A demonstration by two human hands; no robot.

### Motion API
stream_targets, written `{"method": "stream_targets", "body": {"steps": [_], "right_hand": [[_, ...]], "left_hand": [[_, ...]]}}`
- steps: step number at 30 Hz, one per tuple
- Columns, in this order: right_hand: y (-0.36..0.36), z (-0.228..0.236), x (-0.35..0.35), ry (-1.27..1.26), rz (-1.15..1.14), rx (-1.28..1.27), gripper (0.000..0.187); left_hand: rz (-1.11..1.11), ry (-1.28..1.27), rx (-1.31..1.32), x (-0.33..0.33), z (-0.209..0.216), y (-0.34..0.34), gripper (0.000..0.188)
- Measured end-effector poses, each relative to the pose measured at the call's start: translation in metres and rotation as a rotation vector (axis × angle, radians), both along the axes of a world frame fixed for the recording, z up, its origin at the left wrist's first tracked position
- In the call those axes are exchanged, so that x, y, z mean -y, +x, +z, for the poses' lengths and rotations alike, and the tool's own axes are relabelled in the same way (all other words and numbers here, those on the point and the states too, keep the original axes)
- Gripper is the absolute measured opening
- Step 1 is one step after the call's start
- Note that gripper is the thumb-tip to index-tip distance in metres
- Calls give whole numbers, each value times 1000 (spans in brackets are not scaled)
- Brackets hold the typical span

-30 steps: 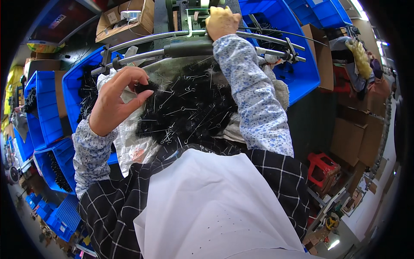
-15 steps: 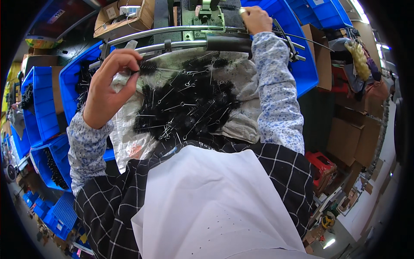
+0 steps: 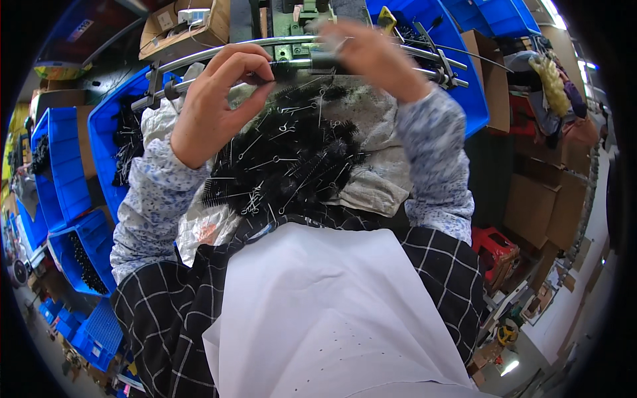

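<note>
My left hand (image 3: 222, 99) is closed in a pinch at the metal rails, over the left side of the pile. Between its thumb and forefinger is a small black bristle brush (image 3: 284, 70), partly hidden by the fingers. In front of the green metal machine (image 3: 306, 14), my right hand (image 3: 375, 56) is smeared by motion, so its fingers and anything in them cannot be made out. Below both hands a pile of black wire brushes (image 3: 285, 159) with thin looped metal stems lies on a pale sack cloth (image 3: 378, 176) over my lap.
Curved metal rails (image 3: 206, 56) cross before the machine. A blue bin (image 3: 106, 132) with black brushes stands left, another blue bin (image 3: 458, 73) right. A cardboard box (image 3: 156, 40) sits back left. A red stool (image 3: 494, 255) stands at the right.
My left hand has moved right and slightly up with the brush, reaching the rails. My right hand has swung left and down from the machine's right side, now blurred.
</note>
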State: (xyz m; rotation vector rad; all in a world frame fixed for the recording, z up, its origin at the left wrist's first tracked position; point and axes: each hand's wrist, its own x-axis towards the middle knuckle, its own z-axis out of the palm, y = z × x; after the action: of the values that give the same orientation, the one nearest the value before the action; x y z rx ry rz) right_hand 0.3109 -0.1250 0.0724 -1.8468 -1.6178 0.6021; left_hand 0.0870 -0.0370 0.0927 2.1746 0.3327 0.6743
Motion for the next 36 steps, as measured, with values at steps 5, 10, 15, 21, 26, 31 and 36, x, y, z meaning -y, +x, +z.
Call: {"method": "stream_targets", "body": {"steps": [5, 10, 15, 21, 26, 31, 36], "right_hand": [[-43, 1, 3, -78, 160, -260, 23], [39, -49, -27, 365, -333, 731, 16], [75, -83, -42, 274, -381, 917, 19], [74, -83, -46, 203, -399, 895, 21], [78, -83, -44, 213, -390, 911, 20], [83, -90, -51, 178, -342, 842, 26], [91, -86, -57, 205, -335, 635, 18]], "left_hand": [[12, 82, -23, -2, -1, -2, 22], [-102, 55, -457, 16, -25, -36, 32], [-449, 450, -724, 47, -79, -62, 27], [-456, 506, -862, 48, -77, -58, 34], [-472, 472, -824, 41, -61, -58, 38], [-314, 356, -674, 32, -33, -59, 36], [-247, 160, -505, 15, -1, -53, 28]]}}
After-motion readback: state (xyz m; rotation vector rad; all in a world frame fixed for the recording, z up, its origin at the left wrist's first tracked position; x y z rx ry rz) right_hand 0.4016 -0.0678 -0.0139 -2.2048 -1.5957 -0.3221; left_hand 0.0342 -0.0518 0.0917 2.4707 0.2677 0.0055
